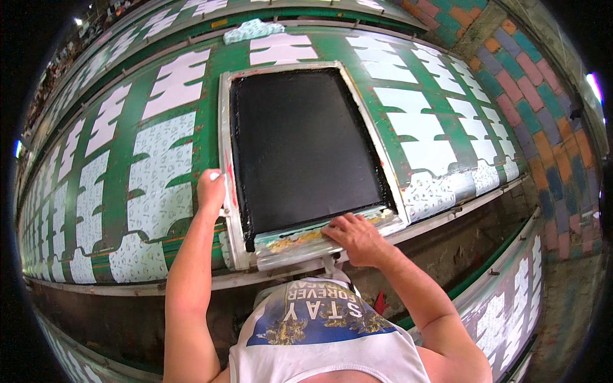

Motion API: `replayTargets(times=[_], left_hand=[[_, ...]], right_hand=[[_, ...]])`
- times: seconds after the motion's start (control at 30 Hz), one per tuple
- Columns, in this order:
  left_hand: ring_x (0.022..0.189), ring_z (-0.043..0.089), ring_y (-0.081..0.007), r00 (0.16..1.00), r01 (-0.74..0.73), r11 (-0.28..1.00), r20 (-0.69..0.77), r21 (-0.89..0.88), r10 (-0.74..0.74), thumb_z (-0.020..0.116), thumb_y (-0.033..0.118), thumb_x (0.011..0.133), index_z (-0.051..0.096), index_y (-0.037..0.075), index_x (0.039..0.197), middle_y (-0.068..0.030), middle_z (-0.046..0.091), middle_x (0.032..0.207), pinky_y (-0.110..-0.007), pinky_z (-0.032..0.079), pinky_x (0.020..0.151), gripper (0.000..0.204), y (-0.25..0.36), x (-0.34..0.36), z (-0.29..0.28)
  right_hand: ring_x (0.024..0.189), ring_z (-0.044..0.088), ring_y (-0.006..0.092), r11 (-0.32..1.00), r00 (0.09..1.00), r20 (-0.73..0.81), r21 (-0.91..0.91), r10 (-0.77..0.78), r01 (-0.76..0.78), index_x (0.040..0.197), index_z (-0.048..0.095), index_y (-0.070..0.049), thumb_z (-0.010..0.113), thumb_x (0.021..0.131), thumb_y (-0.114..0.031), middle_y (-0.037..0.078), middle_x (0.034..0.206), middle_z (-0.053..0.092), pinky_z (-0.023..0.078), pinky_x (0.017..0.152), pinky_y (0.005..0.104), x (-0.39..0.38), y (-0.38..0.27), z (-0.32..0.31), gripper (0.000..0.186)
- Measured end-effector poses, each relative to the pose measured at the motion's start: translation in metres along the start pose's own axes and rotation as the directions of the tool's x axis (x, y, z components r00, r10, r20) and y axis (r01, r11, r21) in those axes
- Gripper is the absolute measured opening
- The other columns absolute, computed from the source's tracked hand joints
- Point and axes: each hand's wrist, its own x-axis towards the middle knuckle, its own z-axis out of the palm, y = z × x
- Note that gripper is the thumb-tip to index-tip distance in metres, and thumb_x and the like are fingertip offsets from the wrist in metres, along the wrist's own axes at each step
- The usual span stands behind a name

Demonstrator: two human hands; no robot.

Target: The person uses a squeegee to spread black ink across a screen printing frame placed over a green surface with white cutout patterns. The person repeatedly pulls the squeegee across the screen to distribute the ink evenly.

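Note:
A printing screen with a black mesh (306, 140) in a pale metal frame (225, 115) lies on the long green printing table (211, 80). My left hand (211, 189) is closed at the frame's left side, gripping it. My right hand (354, 237) has its fingers curled over a paint-smeared bar (287, 246) along the near end of the screen. Rows of pale cut fabric pieces lie either side, some plain white (416, 137), others with a small printed pattern (159, 166).
A pale bundled cloth (252, 32) rests near the table's far edge. Parallel tables with fabric pieces (495, 313) stand behind and at my lower right. A walkway of multicoloured blocks (536, 96) runs along the right. A metal rail (476, 204) follows the near edge.

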Motion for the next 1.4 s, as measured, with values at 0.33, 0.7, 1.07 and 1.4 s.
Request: replayTargets(times=[0.33, 0.7, 1.07, 1.4], left_hand=[[0.096, 0.076, -0.0341, 0.995, -0.013, 0.971, -0.09, 0.24, 0.036, 0.078, 0.025, 0.095, 0.076, 0.0, 0.107, -0.0194, 0.079, 0.102, -0.045, 0.057, 0.089, 0.028, -0.001, 0.004, 0.002], [0.091, 0.075, -0.0407, 0.978, 0.136, 0.897, -0.202, 0.421, -0.054, 0.078, 0.047, 0.096, 0.076, 0.002, 0.097, -0.0209, 0.078, 0.094, -0.05, 0.055, 0.085, 0.045, 0.038, -0.011, 0.009], [0.072, 0.061, -0.0149, 0.976, 0.216, 0.974, -0.022, -0.07, -0.218, 0.075, 0.039, 0.102, 0.074, 0.003, 0.097, -0.0028, 0.068, 0.083, -0.034, 0.046, 0.063, 0.036, -0.001, 0.002, -0.003], [0.056, 0.037, -0.0009, 0.965, 0.259, 0.928, 0.03, -0.269, -0.261, 0.068, 0.038, 0.105, 0.071, 0.014, 0.104, 0.0095, 0.045, 0.073, -0.023, 0.024, 0.046, 0.024, -0.021, 0.004, -0.006]], right_hand=[[0.136, 0.059, 0.0421, 0.912, 0.909, -0.413, 0.393, 0.062, 0.116, 0.145, 0.066, -0.01, 0.084, 0.085, -0.016, 0.02, 0.147, 0.063, 0.048, 0.116, 0.0506, -0.071, 0.105, -0.001, 0.063], [0.122, 0.068, 0.0281, 0.333, 0.71, -0.093, 0.92, 0.698, -0.208, 0.146, 0.065, 0.001, 0.079, 0.098, -0.012, 0.018, 0.135, 0.069, 0.054, 0.106, 0.0409, -0.106, 0.215, 0.055, 0.051], [0.123, 0.066, 0.0295, 0.203, 0.653, 0.037, 0.936, 0.756, -0.287, 0.141, 0.07, -0.003, 0.081, 0.092, -0.01, 0.018, 0.136, 0.068, 0.056, 0.103, 0.041, -0.085, 0.199, 0.051, 0.051], [0.106, 0.068, 0.0328, 0.398, 0.583, -0.125, 0.84, 0.803, -0.368, 0.127, 0.079, -0.008, 0.081, 0.088, -0.012, 0.02, 0.123, 0.071, 0.057, 0.094, 0.0421, -0.078, 0.171, 0.01, 0.039]])
